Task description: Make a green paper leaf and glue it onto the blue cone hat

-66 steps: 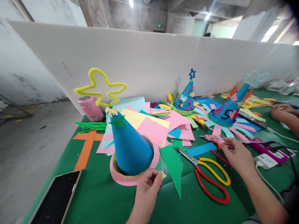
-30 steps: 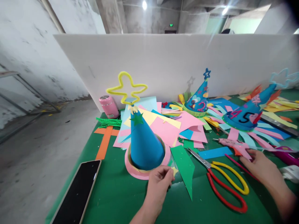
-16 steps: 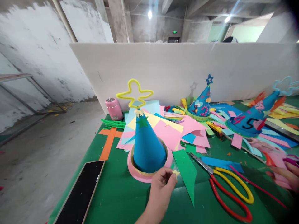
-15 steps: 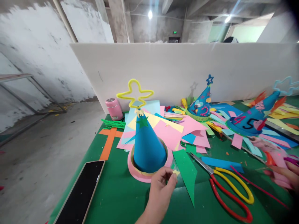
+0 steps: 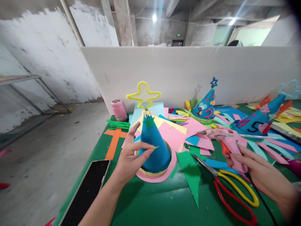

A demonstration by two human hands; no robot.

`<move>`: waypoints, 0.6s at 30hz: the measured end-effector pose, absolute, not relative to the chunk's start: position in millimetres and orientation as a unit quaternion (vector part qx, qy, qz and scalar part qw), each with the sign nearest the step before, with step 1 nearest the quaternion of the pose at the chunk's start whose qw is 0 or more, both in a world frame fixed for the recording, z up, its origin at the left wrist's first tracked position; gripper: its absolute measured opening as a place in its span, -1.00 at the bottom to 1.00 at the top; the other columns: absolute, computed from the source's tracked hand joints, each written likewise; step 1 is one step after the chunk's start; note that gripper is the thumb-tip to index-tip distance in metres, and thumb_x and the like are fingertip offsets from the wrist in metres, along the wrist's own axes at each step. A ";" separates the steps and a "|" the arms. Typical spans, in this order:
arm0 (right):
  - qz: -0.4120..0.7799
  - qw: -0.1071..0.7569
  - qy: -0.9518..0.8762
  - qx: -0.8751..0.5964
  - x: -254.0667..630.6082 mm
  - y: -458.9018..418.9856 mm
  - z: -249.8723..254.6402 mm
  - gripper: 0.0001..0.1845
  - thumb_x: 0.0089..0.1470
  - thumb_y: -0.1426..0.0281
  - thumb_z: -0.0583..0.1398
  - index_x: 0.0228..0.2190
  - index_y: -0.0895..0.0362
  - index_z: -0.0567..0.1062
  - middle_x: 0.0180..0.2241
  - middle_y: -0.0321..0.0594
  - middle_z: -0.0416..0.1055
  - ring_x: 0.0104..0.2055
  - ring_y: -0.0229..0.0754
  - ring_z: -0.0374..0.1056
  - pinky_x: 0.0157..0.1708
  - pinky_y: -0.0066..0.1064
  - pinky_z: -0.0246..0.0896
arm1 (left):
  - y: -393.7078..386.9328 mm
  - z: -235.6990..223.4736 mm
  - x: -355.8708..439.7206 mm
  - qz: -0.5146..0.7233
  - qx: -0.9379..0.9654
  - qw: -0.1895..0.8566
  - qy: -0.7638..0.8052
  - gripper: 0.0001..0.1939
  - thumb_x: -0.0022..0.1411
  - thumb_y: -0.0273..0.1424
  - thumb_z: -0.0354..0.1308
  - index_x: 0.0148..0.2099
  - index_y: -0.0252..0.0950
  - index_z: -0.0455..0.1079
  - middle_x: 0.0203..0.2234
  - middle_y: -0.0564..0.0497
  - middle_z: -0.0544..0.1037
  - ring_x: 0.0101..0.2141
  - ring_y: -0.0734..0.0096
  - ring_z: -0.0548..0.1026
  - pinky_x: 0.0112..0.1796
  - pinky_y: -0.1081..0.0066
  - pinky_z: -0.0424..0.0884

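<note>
My left hand (image 5: 130, 158) is raised in front of the blue cone hat (image 5: 154, 147), pinching a small yellow paper star (image 5: 155, 147) between thumb and finger, the other fingers spread. The hat has a pink brim, a green star near its tip and a yellow pipe-cleaner star (image 5: 143, 94) on top. My right hand (image 5: 258, 171) grips a pink hot glue gun (image 5: 224, 139), nozzle pointing left toward the hat, held above the green table (image 5: 150, 204).
Red and yellow scissors (image 5: 232, 191) lie by my right hand. A dark tablet (image 5: 86, 191) lies at the front left. Coloured paper sheets (image 5: 178, 128), two decorated cone hats (image 5: 207, 105), a pink can (image 5: 118, 110) and a white board (image 5: 188, 72) stand behind.
My left hand rose from the table edge with the yellow star, up to the cone's side. My right hand picked up the glue gun and brought it left toward the hat.
</note>
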State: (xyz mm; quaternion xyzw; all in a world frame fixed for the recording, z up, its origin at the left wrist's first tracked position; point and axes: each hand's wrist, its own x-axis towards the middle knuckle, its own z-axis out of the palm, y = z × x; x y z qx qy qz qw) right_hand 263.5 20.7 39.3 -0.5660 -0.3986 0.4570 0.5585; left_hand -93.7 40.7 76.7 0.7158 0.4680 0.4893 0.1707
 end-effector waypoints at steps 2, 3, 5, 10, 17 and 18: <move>0.471 0.555 -0.335 -0.599 248.5 20.2 47.1 -0.73 -0.21 0.34 0.29 -0.33 -0.10 0.53 -0.42 -0.40 0.56 -0.33 -0.10 0.48 -0.50 -0.53 0.41 | 49.4 79.6 -92.9 0.476 0.732 0.193 0.448 -0.91 0.08 -0.35 0.19 -0.42 -0.15 0.51 0.06 -0.05 0.26 0.20 0.07 -0.05 0.09 0.09 0.07; 0.476 0.553 -0.324 -0.602 243.4 19.9 49.8 -0.71 -0.24 0.34 0.31 -0.34 -0.09 0.53 -0.43 -0.40 0.56 -0.35 -0.11 0.48 -0.51 -0.54 0.40 | 53.2 80.8 -92.1 0.470 0.737 0.199 0.443 -0.92 0.07 -0.34 0.20 -0.41 -0.14 0.52 -0.03 -0.08 0.35 0.20 0.09 -0.07 0.09 0.09 0.06; 0.483 0.561 -0.334 -0.584 237.2 19.1 52.1 -0.67 -0.28 0.32 0.32 -0.32 -0.07 0.53 -0.45 -0.40 0.55 -0.41 -0.15 0.47 -0.52 -0.57 0.39 | 59.3 83.6 -90.4 0.462 0.742 0.212 0.437 -0.93 0.06 -0.34 0.21 -0.41 -0.12 0.53 -0.23 -0.10 0.46 0.20 0.12 -0.06 0.10 0.10 0.07; 0.518 0.555 -0.341 -0.554 234.4 17.3 50.0 -0.54 -0.30 0.29 0.34 -0.23 -0.10 0.49 -0.40 -0.43 0.54 -0.36 -0.15 0.47 -0.49 -0.58 0.37 | 66.9 89.3 -85.9 0.457 0.723 0.257 0.449 -0.92 0.05 -0.33 0.21 -0.42 -0.14 0.53 -0.45 -0.07 0.50 0.11 0.10 0.18 0.03 0.13 0.19; 0.521 0.536 -0.315 -0.585 230.1 11.7 54.7 -0.30 -0.34 0.32 0.39 -0.07 -0.06 0.36 -0.28 -0.36 0.49 -0.28 -0.13 0.46 -0.42 -0.56 0.42 | 65.4 80.6 -74.1 0.507 0.693 0.227 0.460 -0.91 0.05 -0.40 0.19 -0.40 -0.14 0.53 -0.40 -0.02 0.46 -0.04 0.20 0.31 -0.04 0.24 0.28; 0.516 0.535 -0.314 -0.590 228.8 11.4 54.9 -0.28 -0.35 0.31 0.39 -0.06 -0.05 0.35 -0.21 -0.34 0.47 -0.25 -0.14 0.45 -0.42 -0.58 0.41 | 64.3 79.6 -72.2 0.509 0.690 0.220 0.465 -0.90 0.05 -0.40 0.19 -0.40 -0.13 0.53 -0.38 -0.02 0.46 -0.03 0.20 0.30 -0.05 0.25 0.28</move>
